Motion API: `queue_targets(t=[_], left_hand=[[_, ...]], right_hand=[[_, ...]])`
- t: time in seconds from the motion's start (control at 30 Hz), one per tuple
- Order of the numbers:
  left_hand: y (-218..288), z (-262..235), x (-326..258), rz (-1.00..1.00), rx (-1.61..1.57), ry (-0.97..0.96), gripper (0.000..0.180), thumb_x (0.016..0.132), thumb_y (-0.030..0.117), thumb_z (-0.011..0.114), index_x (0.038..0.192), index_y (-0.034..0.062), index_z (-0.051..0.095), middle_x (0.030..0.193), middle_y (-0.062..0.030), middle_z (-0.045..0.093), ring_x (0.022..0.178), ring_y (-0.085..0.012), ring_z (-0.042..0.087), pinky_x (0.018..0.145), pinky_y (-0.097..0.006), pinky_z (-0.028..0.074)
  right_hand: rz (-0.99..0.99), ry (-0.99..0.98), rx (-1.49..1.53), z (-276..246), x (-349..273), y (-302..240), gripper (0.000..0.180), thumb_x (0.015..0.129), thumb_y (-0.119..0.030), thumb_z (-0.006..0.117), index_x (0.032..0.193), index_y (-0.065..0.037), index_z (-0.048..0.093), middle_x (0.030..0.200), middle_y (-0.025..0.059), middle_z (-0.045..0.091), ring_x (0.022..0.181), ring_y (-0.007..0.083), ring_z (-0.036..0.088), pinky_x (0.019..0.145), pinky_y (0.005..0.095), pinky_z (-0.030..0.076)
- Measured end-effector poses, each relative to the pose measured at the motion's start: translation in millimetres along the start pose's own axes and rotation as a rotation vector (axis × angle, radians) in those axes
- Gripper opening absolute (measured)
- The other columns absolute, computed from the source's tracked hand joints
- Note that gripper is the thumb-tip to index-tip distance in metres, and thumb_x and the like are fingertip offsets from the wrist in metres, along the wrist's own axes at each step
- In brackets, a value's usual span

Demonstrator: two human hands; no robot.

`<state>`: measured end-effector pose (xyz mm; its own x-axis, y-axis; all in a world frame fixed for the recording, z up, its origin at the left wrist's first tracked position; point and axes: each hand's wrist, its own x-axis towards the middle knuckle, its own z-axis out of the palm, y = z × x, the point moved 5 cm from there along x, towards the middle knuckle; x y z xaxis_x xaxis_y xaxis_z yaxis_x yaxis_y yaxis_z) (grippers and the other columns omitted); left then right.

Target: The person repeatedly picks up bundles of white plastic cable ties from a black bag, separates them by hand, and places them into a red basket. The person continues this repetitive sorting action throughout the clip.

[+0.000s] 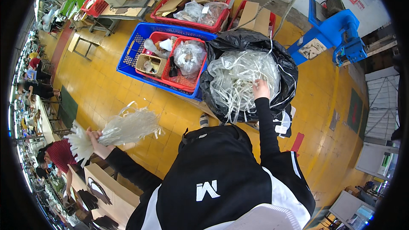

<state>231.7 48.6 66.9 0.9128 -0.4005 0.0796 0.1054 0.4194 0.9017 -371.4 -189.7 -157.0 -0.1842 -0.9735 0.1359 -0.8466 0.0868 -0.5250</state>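
My left hand (98, 143) is curled closed around a bundle (132, 125) of clear plastic, out over the yellow floor (108, 86). Then come a blue crate (135, 42) holding red bins (184, 86) and an open black bag (289, 70) of clear strips (238, 66). My right hand (261, 89) is among these, fingers bent; I cannot tell whether they grip any. Rightmost stands a blue machine (341, 27).

The yellow tiled floor (328, 127) carries a red strip (298, 142) near the person's right and, farther off, a wooden-topped stand (74, 42). A blue crate (133, 51) and a black bag (289, 70) stand side by side above it (their direct support is mostly hidden).
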Motion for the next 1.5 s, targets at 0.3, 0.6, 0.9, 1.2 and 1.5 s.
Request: queue_targets(t=[0.3,0.6,0.9,1.2,1.5], left_hand=[[-42.0,45.2,-45.1,-0.191,0.051,-0.106,0.024,0.092,0.022,0.055,0.098,-0.0005,0.052,0.063,0.0027,0.033,0.062,-0.0095,0.035,0.066,-0.024,0.035],[-58.0,73.1,-62.6,-0.285,0.036,-0.200,0.022,0.091,0.023,0.056,0.096,0.0018,0.052,0.064,0.0036,0.032,0.062,-0.0090,0.034,0.068,-0.025,0.036],[-70.8,89.9,-73.1,-0.339,0.091,-0.228,0.025,0.091,0.024,0.056,0.095,0.0003,0.052,0.066,0.0033,0.032,0.062,-0.0093,0.034,0.068,-0.027,0.037],[-121.7,141.4,-149.3,-0.563,0.013,-0.761,0.021,0.085,0.011,0.053,0.103,0.0009,0.055,0.089,-0.0044,0.057,0.075,-0.0113,0.050,0.069,-0.025,0.041],[-137.7,183.0,-214.0,-0.514,0.339,-1.045,0.032,0.086,0.016,0.055,0.114,-0.0003,0.051,0.102,-0.0076,0.060,0.093,-0.0164,0.057,0.082,-0.026,0.045]], right_hand=[[0.220,-0.581,-0.086,54.8,-59.1,-24.2,0.034,0.076,-0.039,0.062,0.091,-0.009,0.069,0.091,0.0160,0.066,0.084,0.0320,0.064,0.076,0.0416,0.049],[0.395,-0.121,0.926,-27.0,2.4,1.0,0.033,0.088,-0.030,0.059,0.069,-0.003,0.062,0.054,-0.0029,0.049,0.048,0.0046,0.040,0.046,0.0225,0.032],[0.396,-0.284,0.647,-110.4,-11.2,-21.2,0.043,0.088,-0.040,0.058,0.066,-0.003,0.056,0.047,-0.0002,0.048,0.041,0.0061,0.043,0.040,0.0199,0.030],[0.408,-0.601,1.482,-100.3,-28.7,-103.1,0.023,0.090,-0.026,0.056,0.081,-0.004,0.059,0.061,0.0023,0.055,0.052,0.0102,0.050,0.050,0.0228,0.040],[0.613,-0.779,1.816,-69.0,-54.9,-195.8,0.022,0.095,-0.034,0.045,0.085,-0.014,0.045,0.071,-0.0024,0.043,0.062,0.0104,0.042,0.056,0.0229,0.037]])
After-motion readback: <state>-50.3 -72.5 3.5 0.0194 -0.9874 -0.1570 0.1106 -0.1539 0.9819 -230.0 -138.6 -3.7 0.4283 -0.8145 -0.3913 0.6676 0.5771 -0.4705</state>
